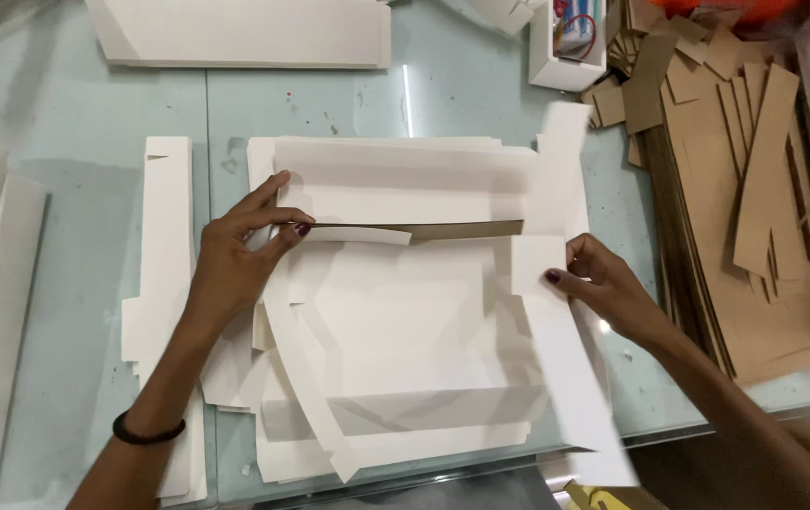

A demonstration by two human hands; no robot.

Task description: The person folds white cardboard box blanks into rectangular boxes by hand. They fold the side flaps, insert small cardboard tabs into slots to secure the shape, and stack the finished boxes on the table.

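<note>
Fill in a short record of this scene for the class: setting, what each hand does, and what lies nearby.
Setting: glass table covered with paper pieces
Left hand: fingers pinch a white paper strip
Right hand: grips the side flap of a white box blank
Right of work: stack of brown cardboard strips
Far edge: small white box

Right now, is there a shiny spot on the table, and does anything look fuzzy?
Head view: a bright streak of glare lies on the glass table; the white flap above the right hand looks blurred; the left hand looks sharp.
</note>
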